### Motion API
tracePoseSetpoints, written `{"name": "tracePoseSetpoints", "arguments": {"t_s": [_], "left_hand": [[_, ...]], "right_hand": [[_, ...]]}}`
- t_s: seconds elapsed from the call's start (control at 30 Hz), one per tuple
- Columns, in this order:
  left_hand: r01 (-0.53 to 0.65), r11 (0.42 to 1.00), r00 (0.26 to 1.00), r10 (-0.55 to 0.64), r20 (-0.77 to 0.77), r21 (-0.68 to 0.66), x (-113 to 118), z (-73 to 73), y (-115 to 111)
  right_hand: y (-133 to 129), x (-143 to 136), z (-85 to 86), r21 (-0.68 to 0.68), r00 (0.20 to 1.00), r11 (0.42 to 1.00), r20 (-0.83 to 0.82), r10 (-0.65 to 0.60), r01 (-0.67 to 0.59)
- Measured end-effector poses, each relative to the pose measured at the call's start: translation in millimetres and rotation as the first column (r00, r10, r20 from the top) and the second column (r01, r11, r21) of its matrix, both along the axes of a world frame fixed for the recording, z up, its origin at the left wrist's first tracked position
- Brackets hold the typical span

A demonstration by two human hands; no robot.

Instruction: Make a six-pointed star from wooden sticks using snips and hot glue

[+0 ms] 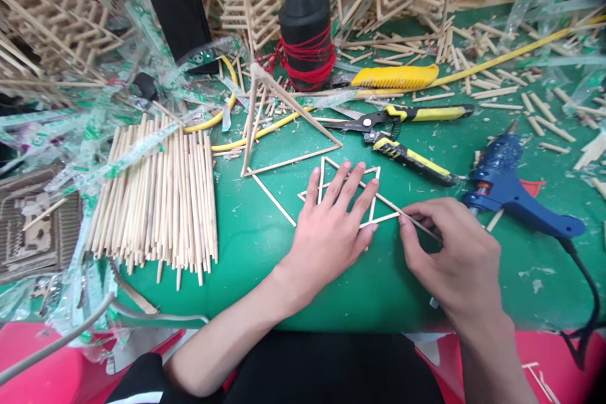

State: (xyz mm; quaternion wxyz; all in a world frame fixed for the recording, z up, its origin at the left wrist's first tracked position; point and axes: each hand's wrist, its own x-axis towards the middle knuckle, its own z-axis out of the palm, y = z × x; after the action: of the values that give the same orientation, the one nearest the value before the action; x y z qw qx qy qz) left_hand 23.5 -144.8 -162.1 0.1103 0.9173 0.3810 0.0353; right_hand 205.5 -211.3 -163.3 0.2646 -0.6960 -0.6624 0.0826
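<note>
My left hand point(329, 224) lies flat with its fingers spread over a small frame of thin wooden sticks point(389, 218) on the green table point(246, 290). At the frame's right corner, my right hand point(449, 246) pinches a thin stick point(423, 227) between thumb and fingers; the stick's lower end is partly hidden by the hand. Behind my left hand stands a larger three-sided stick frame point(293, 160), with another stick point(272, 197) slanting from its corner to beneath my left hand.
Many cut sticks point(156, 202) lie bundled at the left. Yellow-black shears point(416, 161), a yellow cutter point(395, 76) and a black cone wound with red thread point(307, 38) are at the back. A blue glue gun point(502, 170) rests at the right, its cable running down.
</note>
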Motion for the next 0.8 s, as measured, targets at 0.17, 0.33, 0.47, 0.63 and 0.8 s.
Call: {"name": "tracePoseSetpoints", "arguments": {"t_s": [0.17, 0.33, 0.47, 0.63, 0.8], "left_hand": [[0.0, 1.0, 1.0, 0.0, 0.006, 0.009, -0.1, -1.2, 0.1], [0.001, 1.0, 1.0, -0.001, 0.001, 0.018, 0.0, -2.0, -0.2], [0.001, 1.0, 1.0, -0.001, 0.001, 0.021, 0.2, -1.9, -0.4], [-0.005, 1.0, 1.0, 0.004, 0.007, 0.015, -0.2, -1.9, -0.1], [-0.002, 1.0, 1.0, 0.002, 0.016, 0.011, 0.1, -2.1, -0.2]], "right_hand": [[0.1, -0.4, -0.7, 0.006, 1.0, 1.0, 0.01, 0.005, -0.005], [0.2, -0.2, -1.6, 0.005, 1.0, 1.0, 0.02, 0.017, -0.017], [0.7, -0.5, -1.8, 0.004, 1.0, 1.0, 0.022, 0.018, -0.018], [1.1, -0.6, -1.3, 0.009, 1.0, 1.0, 0.023, 0.012, -0.012], [1.1, -0.2, -2.7, 0.021, 1.0, 1.0, 0.017, 0.021, -0.021]]}}
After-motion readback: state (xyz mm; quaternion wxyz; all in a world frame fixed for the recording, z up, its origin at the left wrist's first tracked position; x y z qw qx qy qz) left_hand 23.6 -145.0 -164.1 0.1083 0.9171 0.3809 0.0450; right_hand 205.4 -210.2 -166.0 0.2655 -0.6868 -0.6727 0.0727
